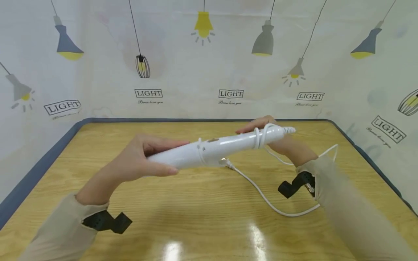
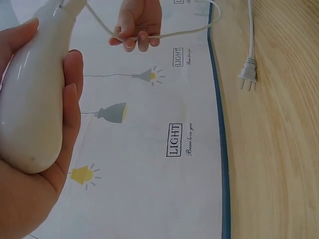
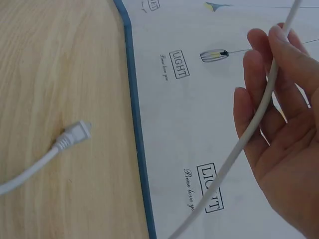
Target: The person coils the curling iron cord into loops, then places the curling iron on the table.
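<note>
A long white corded appliance (image 1: 235, 144), shaped like a hair straightener, is held slantwise above the table. My left hand (image 1: 134, 159) grips its rounded end, thumb on the near side. In the left wrist view the fingers wrap the smooth white body (image 2: 35, 99). Loops of cord (image 1: 258, 137) circle the appliance towards its other end, where a ribbed cord sleeve sticks out. Behind that end, my right hand (image 1: 285, 145) is partly hidden. The right wrist view shows the thumb and fingers pinching the white cord (image 3: 249, 132), which runs across the palm.
The cord's two-pin plug (image 2: 248, 72) lies on the wooden table (image 1: 183, 217), with slack cord (image 1: 290, 214) curving to the right. A blue-edged white backdrop (image 1: 183, 65) printed with lamps borders the table. Black straps (image 1: 106, 220) sit on both wrists.
</note>
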The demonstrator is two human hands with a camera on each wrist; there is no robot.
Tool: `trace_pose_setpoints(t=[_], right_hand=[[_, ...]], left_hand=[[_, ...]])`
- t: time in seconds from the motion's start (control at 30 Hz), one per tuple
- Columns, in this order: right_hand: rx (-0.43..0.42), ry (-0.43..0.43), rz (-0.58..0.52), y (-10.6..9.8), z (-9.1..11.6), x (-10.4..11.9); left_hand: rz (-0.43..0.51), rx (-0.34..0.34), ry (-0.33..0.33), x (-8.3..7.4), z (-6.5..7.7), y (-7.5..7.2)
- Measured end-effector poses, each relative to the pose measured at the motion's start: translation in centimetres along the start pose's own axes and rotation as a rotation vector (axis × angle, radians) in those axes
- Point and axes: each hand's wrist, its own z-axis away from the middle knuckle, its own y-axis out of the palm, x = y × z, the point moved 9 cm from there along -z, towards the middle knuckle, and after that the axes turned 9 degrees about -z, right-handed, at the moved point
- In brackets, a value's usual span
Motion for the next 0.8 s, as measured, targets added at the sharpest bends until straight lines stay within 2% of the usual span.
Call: trace_pose_setpoints(t=[0.07, 0.13, 0.23, 0.37, 0.43, 0.6, 0.8], right_hand=[[0.086, 0.05, -0.057, 0.2, -0.4, 0.3], [0.109, 0.173, -0.022, 0.1, -0.6, 0.2], [0.192, 0.213, 0.166, 0.0, -0.8, 0.6], [0.28, 0.293, 0.313, -0.2, -0.8, 0.9], [0.293, 0.323, 0.379, -0.2, -0.9, 1.1], [0.294, 0.335, 0.538, -0.2, -0.8, 2.8], [0.248, 0.271, 0.742, 0.4, 0.0, 6.3]], left_hand=[[-0.027, 0.031, 0.03, -0.1, 0.3, 0.3], [-0.042, 0.062, 0.025, 0.0, 0.6, 0.7], [-0.066, 0.106, 0.037, 0.0, 0.9, 1.3], [-0.126, 0.167, 0.072, -0.1, 0.9, 2.2], [-0.145, 0.193, 0.074, 0.1, 0.8, 2.6], [-0.204, 0.211, 0.037, 1.1, 0.7, 2.9], [-0.324, 0.164, -0.008, 1.9, 0.4, 2.3]])
